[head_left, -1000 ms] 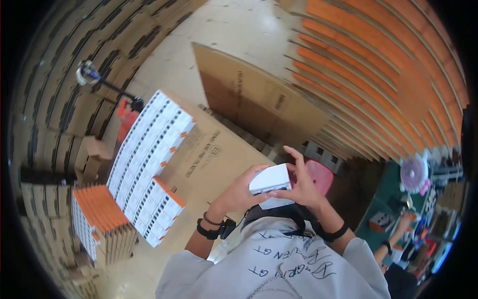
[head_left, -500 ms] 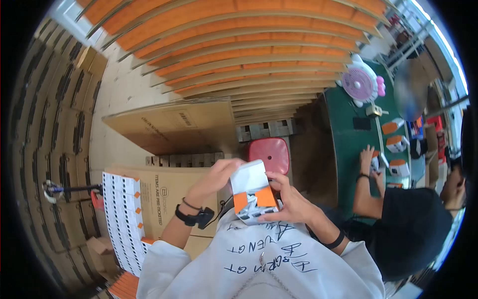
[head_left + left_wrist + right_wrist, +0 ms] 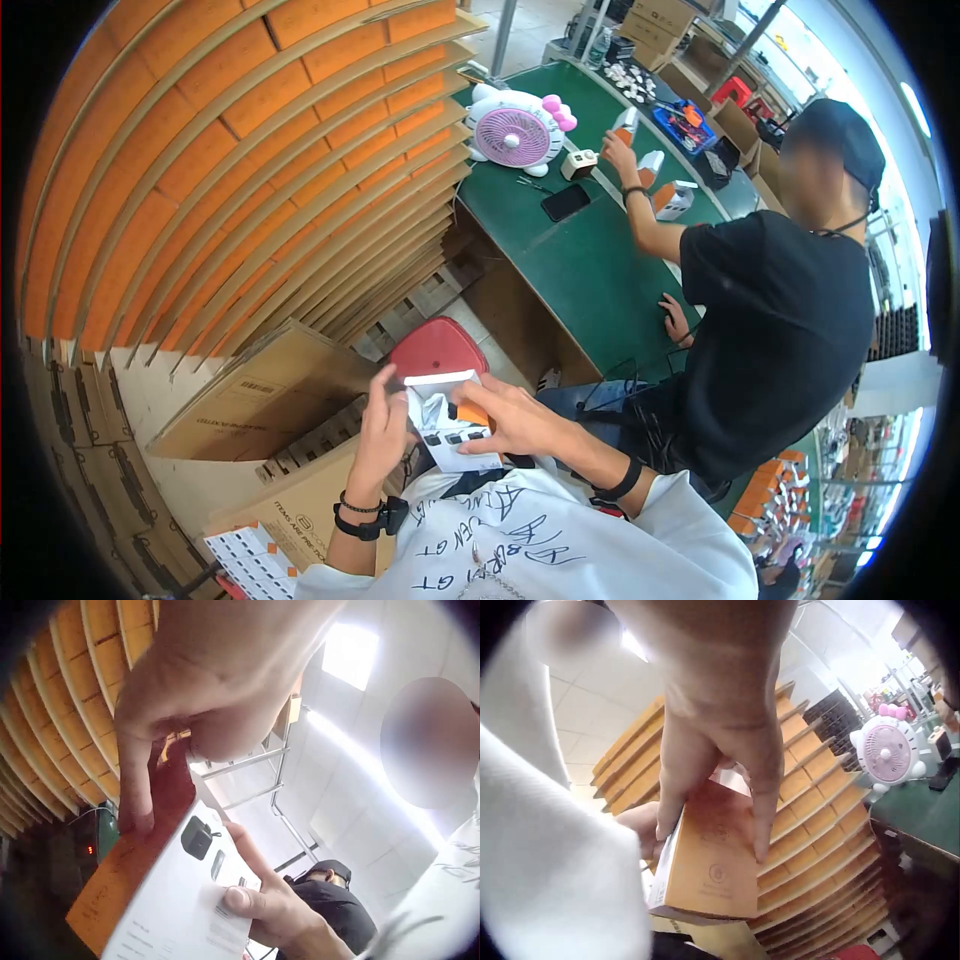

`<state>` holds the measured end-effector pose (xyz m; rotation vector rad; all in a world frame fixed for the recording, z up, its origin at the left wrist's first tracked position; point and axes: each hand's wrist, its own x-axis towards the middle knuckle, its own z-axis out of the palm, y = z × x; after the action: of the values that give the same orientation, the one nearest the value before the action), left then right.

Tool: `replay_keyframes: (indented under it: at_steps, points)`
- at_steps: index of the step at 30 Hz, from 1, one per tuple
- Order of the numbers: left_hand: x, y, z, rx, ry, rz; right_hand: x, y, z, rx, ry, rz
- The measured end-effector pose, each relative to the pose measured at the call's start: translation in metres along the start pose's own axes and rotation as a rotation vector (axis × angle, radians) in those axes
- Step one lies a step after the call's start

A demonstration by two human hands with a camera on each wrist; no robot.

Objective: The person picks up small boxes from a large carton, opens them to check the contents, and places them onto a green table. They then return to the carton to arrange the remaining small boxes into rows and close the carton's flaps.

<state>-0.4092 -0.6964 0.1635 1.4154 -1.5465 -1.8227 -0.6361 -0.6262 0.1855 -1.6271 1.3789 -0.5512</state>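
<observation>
A small white and orange carton [image 3: 455, 442] stands in front of the chest, its white top flap [image 3: 440, 380] raised and crumpled whitish wrapping visible inside. From the right, my right hand [image 3: 515, 418] grips it; in the left wrist view its thumb presses the white printed face [image 3: 176, 892], which shows a dark gadget. My left hand [image 3: 380, 430] is at the carton's left side, fingers rather straight, thumb by the top rim. Seen from the left wrist, a finger [image 3: 136, 806] of it touches the orange side. The right wrist view shows the right fingers straddling the orange panel [image 3: 716, 862].
A tall stack of orange cartons [image 3: 250, 130] between cardboard sheets rises on the left. Behind the hands is a red stool [image 3: 438, 347]. A green table [image 3: 550, 260] bears a pink fan [image 3: 512, 140], a phone [image 3: 566, 204] and open cartons; a person in black [image 3: 780, 310] works there.
The carton has gone from closed-looking to flap raised, its contents showing. The view has swung right toward the green table, and the left hand has shifted from the flap to the carton's side.
</observation>
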Motion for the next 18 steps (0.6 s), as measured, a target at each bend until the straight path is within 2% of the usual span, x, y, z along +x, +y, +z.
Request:
replay_keyframes:
  at_steps: [2, 4, 6, 7, 8, 9, 11, 12, 13, 14, 15, 16, 18]
  points:
    - [0.024, 0.003, 0.007, -0.099, 0.086, 0.121, 0.005, 0.021, -0.005, -0.005, 0.022, 0.040]
    - [0.061, -0.014, 0.015, -0.006, 0.049, 0.155, 0.013, 0.056, -0.005, -0.074, 0.193, -0.142]
    - [0.098, -0.052, 0.032, -0.128, 0.024, 0.142, 0.017, 0.078, -0.014, -0.032, 0.252, 0.048]
    - [0.112, -0.057, 0.039, -0.160, 0.025, 0.079, 0.021, 0.102, -0.017, -0.131, 0.315, 0.068]
    - [0.124, -0.061, 0.044, -0.192, 0.029, 0.010, 0.028, 0.135, -0.018, -0.261, 0.444, 0.005]
    - [0.130, -0.067, 0.043, -0.219, 0.027, 0.034, 0.033, 0.148, -0.025, -0.100, 0.551, 0.265]
    - [0.117, -0.061, 0.029, -0.273, 0.053, 0.064, 0.042, 0.207, -0.038, -0.395, 1.035, 0.216]
    - [0.105, -0.065, 0.018, -0.306, 0.119, 0.084, 0.046, 0.214, -0.051, -0.474, 1.132, 0.402]
    - [0.093, -0.081, 0.006, -0.330, 0.186, 0.125, 0.052, 0.221, -0.072, -0.276, 1.036, 0.449]
    - [0.078, -0.106, -0.009, -0.338, 0.296, 0.159, 0.039, 0.275, -0.093, -0.352, 1.057, 0.440]
    - [0.011, -0.151, -0.054, -0.355, 0.604, 0.069, 0.071, 0.326, -0.079, -0.436, 0.981, 0.330]
    - [-0.004, -0.179, -0.062, -0.401, 0.689, 0.042, 0.060, 0.380, -0.093, -0.595, 1.019, 0.332]
    - [-0.075, -0.253, -0.090, -0.494, 1.016, 0.031, 0.045, 0.477, -0.125, -0.967, 1.128, 0.436]
